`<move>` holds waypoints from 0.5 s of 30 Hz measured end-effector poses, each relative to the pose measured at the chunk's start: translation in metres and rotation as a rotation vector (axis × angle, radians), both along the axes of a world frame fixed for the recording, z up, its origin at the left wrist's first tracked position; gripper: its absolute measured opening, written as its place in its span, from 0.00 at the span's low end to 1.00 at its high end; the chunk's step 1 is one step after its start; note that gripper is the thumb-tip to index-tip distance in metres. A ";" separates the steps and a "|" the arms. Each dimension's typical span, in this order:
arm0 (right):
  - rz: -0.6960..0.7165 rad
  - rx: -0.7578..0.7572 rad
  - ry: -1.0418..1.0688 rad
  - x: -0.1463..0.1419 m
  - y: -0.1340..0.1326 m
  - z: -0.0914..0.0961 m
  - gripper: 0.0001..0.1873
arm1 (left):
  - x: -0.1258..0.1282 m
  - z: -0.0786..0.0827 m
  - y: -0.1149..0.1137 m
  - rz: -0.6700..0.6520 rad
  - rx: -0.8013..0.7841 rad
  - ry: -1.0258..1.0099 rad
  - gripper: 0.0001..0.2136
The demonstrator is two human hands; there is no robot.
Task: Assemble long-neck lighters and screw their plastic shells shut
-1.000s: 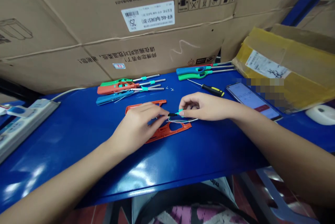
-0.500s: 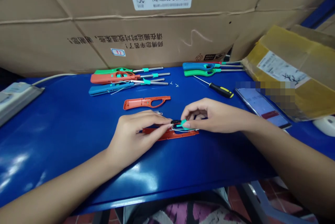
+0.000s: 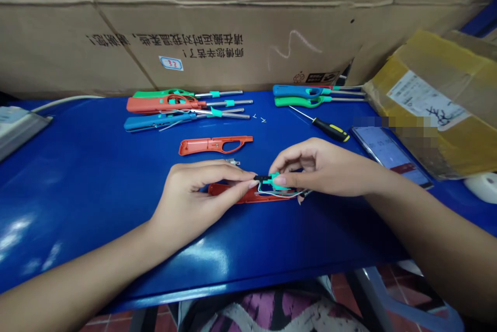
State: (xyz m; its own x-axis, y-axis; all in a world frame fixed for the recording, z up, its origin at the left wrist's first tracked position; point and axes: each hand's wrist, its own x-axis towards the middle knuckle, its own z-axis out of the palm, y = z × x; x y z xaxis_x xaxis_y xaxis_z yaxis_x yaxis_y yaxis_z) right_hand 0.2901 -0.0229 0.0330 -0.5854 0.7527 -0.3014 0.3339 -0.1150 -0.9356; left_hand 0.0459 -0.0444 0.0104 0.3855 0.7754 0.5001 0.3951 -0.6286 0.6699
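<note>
My left hand (image 3: 194, 195) and my right hand (image 3: 316, 166) meet over an orange lighter shell half (image 3: 252, 196) lying on the blue table (image 3: 97, 176). Both pinch a small black and teal inner part (image 3: 269, 182) with thin white wires trailing from it, held just above that shell. The matching orange shell half (image 3: 215, 144) lies apart, a little farther back.
Several assembled long lighters (image 3: 171, 106) lie at the back left, two more lighters (image 3: 306, 95) at the back right. A black and yellow screwdriver (image 3: 328, 130), a phone (image 3: 390, 155), a yellow-taped box (image 3: 442, 99), large cartons (image 3: 194, 26) and a power strip (image 3: 15, 127) surround them.
The view has tilted downward. Both hands stay pinched on the small part and have brought it down over the nearer orange shell half, which now lies on edge.
</note>
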 end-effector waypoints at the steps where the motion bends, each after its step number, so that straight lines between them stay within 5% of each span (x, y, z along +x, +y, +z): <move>1: 0.002 -0.002 0.002 0.000 0.000 0.000 0.10 | 0.000 0.000 0.000 -0.004 0.001 0.004 0.03; 9: -0.019 -0.059 0.032 -0.004 -0.003 -0.001 0.10 | 0.002 -0.001 -0.002 -0.005 -0.058 -0.006 0.02; 15: -0.076 0.022 0.042 -0.008 -0.005 -0.005 0.08 | 0.007 0.001 -0.002 -0.021 -0.429 -0.214 0.03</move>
State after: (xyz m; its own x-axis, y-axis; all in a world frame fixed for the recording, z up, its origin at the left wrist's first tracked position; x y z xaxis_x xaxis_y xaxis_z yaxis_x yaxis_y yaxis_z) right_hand 0.2824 -0.0277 0.0275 -0.5381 0.8013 -0.2613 0.2858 -0.1182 -0.9510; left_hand 0.0525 -0.0462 0.0112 0.3268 0.9223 0.2062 0.2104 -0.2837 0.9355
